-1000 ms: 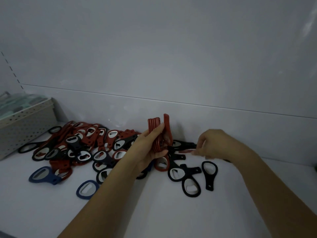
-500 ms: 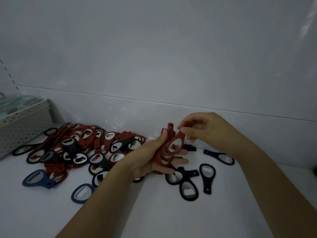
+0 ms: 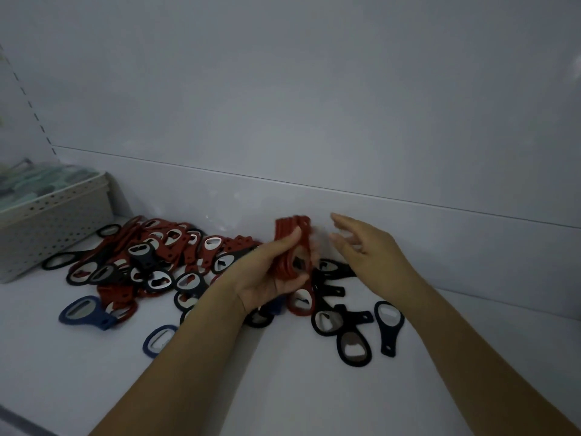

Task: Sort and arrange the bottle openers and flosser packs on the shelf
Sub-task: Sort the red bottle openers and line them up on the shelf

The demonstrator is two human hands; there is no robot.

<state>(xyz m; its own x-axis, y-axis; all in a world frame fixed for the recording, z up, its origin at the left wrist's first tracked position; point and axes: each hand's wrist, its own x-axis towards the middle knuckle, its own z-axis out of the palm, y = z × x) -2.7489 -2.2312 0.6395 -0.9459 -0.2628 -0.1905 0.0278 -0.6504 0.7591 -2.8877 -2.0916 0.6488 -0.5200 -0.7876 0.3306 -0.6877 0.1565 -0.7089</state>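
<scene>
My left hand (image 3: 267,275) grips an upright stack of red bottle openers (image 3: 290,243) above the white shelf (image 3: 298,388). Just right of the stack, my right hand (image 3: 367,256) hovers with its fingers spread and holds nothing. A mixed pile of red and black openers (image 3: 163,256) lies to the left against the back wall. Two blue openers (image 3: 83,313) lie in front of that pile. Several black openers (image 3: 352,338) lie flat below my right hand. One red opener (image 3: 301,302) lies under the held stack.
A perforated grey basket (image 3: 53,228) with greenish flosser packs (image 3: 41,180) stands at the far left. The white back wall (image 3: 314,105) runs right behind the openers. The shelf's front edge shows at the bottom left corner.
My right hand has added its red opener to the stack and let go, its fingers now spread. My left hand has tilted the stack upright again.
</scene>
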